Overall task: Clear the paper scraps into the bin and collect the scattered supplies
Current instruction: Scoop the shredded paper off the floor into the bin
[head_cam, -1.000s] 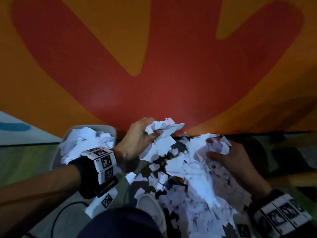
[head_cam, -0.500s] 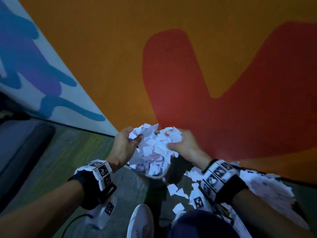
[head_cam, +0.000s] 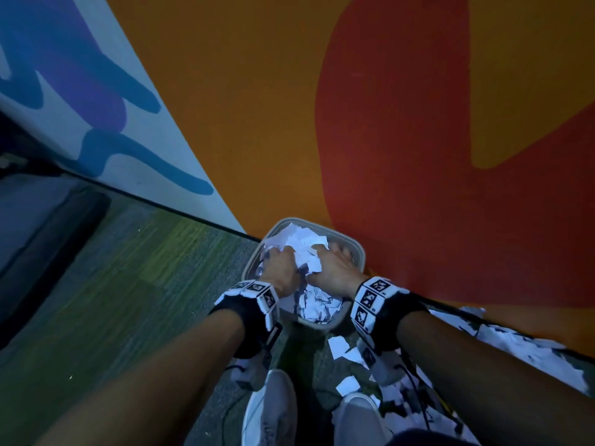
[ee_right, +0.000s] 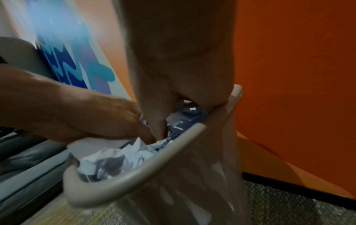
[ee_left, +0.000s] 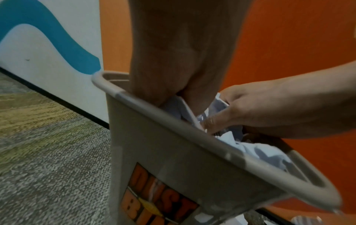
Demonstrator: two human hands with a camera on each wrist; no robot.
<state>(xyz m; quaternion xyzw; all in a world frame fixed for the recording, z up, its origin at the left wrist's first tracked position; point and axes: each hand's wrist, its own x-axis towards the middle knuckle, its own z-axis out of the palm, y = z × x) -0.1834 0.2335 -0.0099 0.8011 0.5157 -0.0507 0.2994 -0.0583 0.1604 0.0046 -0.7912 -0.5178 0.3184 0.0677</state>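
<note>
While both hands' fingers (head_cam: 283,252) clutch crumpled paper scraps (head_cam: 301,241), smooth rounded-rim plastic bin (head_cam: 359,252).

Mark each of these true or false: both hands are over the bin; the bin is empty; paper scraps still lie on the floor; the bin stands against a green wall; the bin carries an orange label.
1. Both hands are over the bin. True: the left hand and right hand hold paper scraps at the mouth of the bin.
2. The bin is empty. False: it is heaped with white scraps.
3. Scraps still lie on the floor. True: loose scraps on the floor lie near the shoes.
4. The bin stands against a green wall. False: the wall is orange and red.
5. The bin carries an orange label. True: orange label.
</note>
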